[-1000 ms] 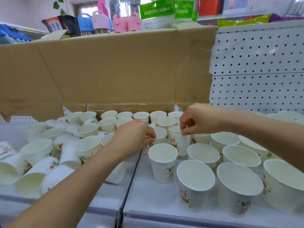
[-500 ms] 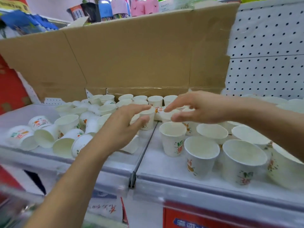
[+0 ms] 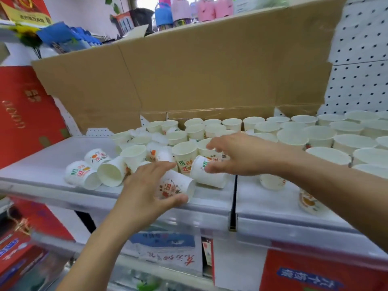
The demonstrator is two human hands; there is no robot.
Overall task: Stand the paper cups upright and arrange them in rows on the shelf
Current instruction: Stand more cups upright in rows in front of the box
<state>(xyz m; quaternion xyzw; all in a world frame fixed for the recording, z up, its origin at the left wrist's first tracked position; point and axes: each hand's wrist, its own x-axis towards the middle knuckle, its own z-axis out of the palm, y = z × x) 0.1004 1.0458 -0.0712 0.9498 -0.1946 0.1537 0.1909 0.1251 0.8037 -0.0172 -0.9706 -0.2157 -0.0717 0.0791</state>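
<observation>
A white paper cup with a red and orange print (image 3: 175,185) lies on its side near the front edge of the pale grey metal shelf (image 3: 52,156). The left hand (image 3: 144,190) grasps it, fingers curved over the top and thumb pressed in under its wall. Just to the right a second tipped paper cup with green lettering (image 3: 207,174) lies with its mouth turned up and left. The right hand (image 3: 243,154) hovers over this one with its fingers spread and loose, the thumb tip touching the cup's side near the rim, the other fingers reaching over the rim of a standing cup behind.

More fallen white cups (image 3: 94,175) lie in a loose heap to the left, some mouths facing forward. Upright white cups in rows (image 3: 315,139) fill the right part of the shelf back to the wall. Behind everything stands a flattened brown cardboard sheet (image 3: 189,70), with white perforated pegboard (image 3: 357,80) at the right and red cartons (image 3: 21,112) at the left.
</observation>
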